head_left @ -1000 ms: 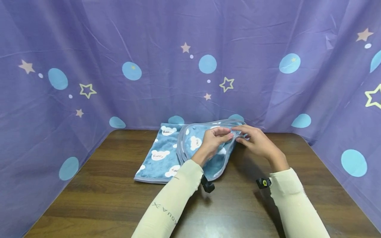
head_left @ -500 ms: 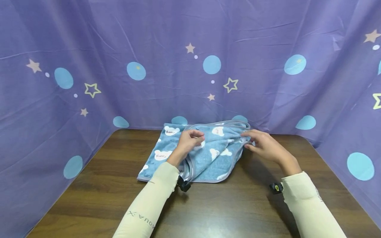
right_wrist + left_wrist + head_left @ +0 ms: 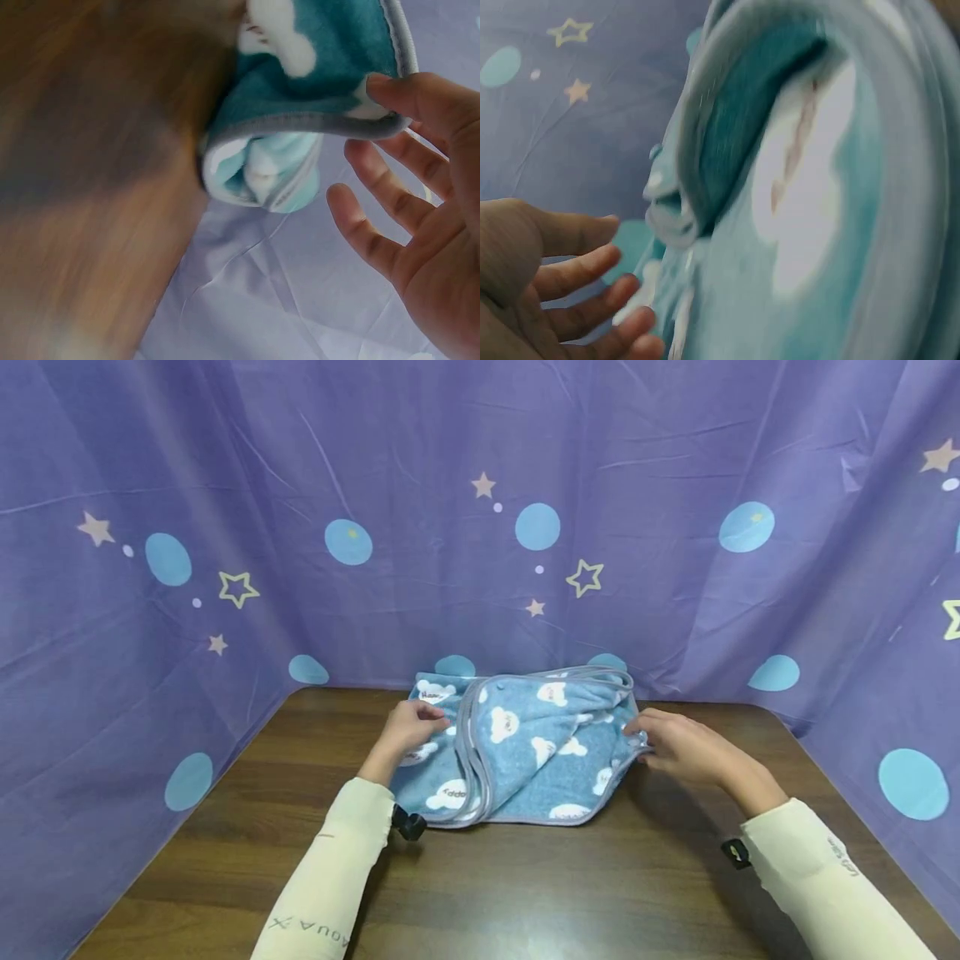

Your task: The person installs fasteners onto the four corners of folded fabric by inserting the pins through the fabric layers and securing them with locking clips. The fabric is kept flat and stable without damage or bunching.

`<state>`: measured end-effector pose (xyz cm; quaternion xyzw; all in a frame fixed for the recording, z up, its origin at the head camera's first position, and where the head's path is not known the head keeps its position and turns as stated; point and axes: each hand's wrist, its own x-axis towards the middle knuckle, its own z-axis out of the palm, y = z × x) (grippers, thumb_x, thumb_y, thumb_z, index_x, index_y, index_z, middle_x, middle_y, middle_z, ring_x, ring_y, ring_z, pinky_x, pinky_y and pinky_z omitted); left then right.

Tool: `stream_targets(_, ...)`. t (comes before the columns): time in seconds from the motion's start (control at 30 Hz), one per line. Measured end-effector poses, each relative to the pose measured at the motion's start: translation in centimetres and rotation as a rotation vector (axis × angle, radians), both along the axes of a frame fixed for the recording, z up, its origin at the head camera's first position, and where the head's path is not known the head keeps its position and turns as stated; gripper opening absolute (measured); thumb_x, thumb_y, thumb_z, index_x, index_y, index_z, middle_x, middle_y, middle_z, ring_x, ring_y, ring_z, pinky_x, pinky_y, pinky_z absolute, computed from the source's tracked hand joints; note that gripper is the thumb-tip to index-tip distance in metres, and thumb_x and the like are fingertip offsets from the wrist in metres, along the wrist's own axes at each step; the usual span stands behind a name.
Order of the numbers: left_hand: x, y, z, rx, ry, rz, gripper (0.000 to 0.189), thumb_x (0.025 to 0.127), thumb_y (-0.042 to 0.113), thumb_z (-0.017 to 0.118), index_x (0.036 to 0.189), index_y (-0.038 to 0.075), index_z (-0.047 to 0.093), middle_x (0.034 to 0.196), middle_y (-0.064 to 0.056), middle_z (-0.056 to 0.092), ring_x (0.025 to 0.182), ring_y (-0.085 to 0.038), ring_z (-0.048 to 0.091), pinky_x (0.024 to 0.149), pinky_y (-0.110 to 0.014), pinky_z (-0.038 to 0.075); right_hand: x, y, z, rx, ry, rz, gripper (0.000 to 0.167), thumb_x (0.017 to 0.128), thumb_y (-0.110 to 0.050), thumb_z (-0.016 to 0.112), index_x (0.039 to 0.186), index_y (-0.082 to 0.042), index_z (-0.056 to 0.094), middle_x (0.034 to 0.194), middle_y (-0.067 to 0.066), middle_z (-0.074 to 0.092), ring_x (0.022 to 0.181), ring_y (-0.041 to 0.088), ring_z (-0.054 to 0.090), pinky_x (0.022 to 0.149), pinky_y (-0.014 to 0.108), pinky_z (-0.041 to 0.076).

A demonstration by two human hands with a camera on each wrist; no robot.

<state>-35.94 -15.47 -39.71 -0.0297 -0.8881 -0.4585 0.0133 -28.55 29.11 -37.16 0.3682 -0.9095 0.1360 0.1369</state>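
Observation:
A blue fleece blanket (image 3: 532, 710) with white bear-head shapes and grey piping lies folded on the wooden table. Its right part is folded over, and layered grey edges curve down through its middle. My right hand (image 3: 686, 745) pinches the blanket's right-hand corner; in the right wrist view the thumb (image 3: 390, 94) presses on that corner while the other fingers spread below. Over the blanket's left part is my left hand (image 3: 405, 731), holding nothing. Its fingers are loosely bent and apart beside the raised grey-edged fold (image 3: 690, 150) in the left wrist view.
The brown table (image 3: 510, 893) carries the blanket near its back edge. Behind and at both sides hangs a purple curtain (image 3: 420, 485) with stars and blue ovals. Small black wrist cameras sit at both cuffs.
My left hand has moved left, away from the right hand, to the blanket's left part. The right hand has shifted right and slightly nearer with the corner, and the folded-over part looks flatter.

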Motion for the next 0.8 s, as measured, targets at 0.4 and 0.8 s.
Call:
stream_targets(0.4, 0.3, -3.6, -0.3, -0.302, 0.006, -0.088, 0.025, 0.091, 0.014, 0.077, 0.112, 0.000, 0.073, 0.108, -0.017, 0.073, 0.103, -0.032, 0.067, 0.091, -0.046, 0.053, 2.2, 1.4, -1.2, 0.141, -0.108, -0.005, 0.043, 0.074, 0.000, 0.083, 0.111, -0.017, 0.069, 0.100, -0.010, 0.059, 0.077, 0.003, 0.056, 0.064, 0.029, 0.049)
stream_targets(0.8, -0.2, -6.5, -0.7, -0.266, -0.080, 0.037, 0.037, 0.093, 0.018, 0.076, 0.123, -0.001, 0.068, 0.123, -0.022, 0.064, 0.115, -0.038, 0.059, 0.092, -0.048, 0.052, 3.2, 1.8, -2.2, 0.175, -0.147, -0.011, 0.036, 0.075, -0.001, 0.085, 0.103, -0.020, 0.071, 0.098, -0.012, 0.061, 0.074, 0.006, 0.057, 0.064, 0.029, 0.049)
